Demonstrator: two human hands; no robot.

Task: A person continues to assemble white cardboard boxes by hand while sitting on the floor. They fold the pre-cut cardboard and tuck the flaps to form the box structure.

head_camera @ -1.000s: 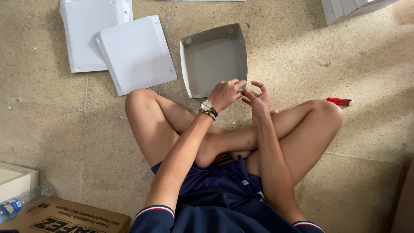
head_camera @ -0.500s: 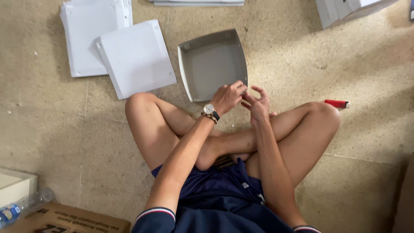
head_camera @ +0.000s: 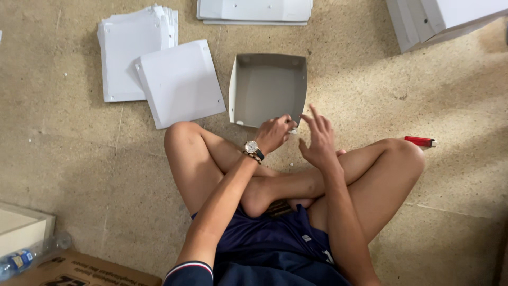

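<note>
- A person sits cross-legged on a speckled beige floor (head_camera: 79, 175), in dark blue shorts, seen from above.
- Nearest, at the left edge, lie a brown cardboard box (head_camera: 79, 273), a plastic water bottle (head_camera: 21, 259) and the corner of a pale box (head_camera: 21, 230).
- The left hand (head_camera: 274, 133), with a wristwatch (head_camera: 253, 148) on its wrist, is closed in a pinch on the near right corner of a grey folded tray-box (head_camera: 269, 90).
- The right hand (head_camera: 317, 140) is open just beside it, fingers spread and raised, holding nothing; whether a fingertip touches the corner I cannot tell.
- The tray-box stands open side up on the floor, just beyond the knees.
- A red lighter (head_camera: 420, 141) lies right of the right knee.
- Left of the tray-box lies a flat white sheet (head_camera: 180, 85), overlapping a stack of white sheets (head_camera: 132, 53).
- Farther away lie another flat white stack (head_camera: 254, 11) and, far right, white boxes (head_camera: 450, 18).
</note>
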